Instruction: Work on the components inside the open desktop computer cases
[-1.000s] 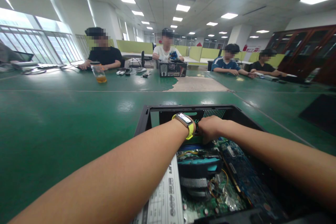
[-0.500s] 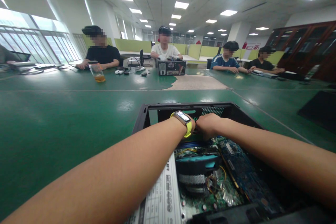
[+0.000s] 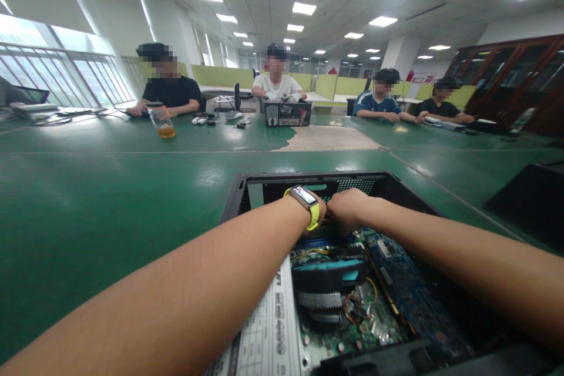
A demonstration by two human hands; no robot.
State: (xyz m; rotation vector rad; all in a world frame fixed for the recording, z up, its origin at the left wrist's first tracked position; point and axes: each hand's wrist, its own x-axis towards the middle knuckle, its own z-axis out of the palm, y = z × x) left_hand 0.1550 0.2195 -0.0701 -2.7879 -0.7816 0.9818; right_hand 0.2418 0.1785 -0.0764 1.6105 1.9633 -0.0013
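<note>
Both my hands reach into the far end of an open black computer case (image 3: 232, 202). My right hand (image 3: 348, 208) is curled with its fingers turned down; whatever they grip is hidden. Close beside it, my left hand (image 3: 323, 210) lies mostly behind its own wrist, which wears a yellow-banded smartwatch (image 3: 304, 195), so its fingers cannot be seen. Just below the hands are blue memory slots (image 3: 324, 242) on the green motherboard (image 3: 374, 311). Nearer me sits a CPU cooler (image 3: 328, 282) with a black and teal fan. A labelled power supply (image 3: 268, 329) lies left, a blue circuit card (image 3: 409, 288) right.
The case rests on a green table (image 3: 110, 205). Across it, a co-worker has another computer case (image 3: 288, 114); other people sit on both sides. A jar of amber liquid (image 3: 162, 121) stands far left. A black panel (image 3: 529, 202) lies at right.
Almost nothing differs: both hands stay at the far end of the case. The view has shifted very slightly, and the black panel at right shows a little further left.
</note>
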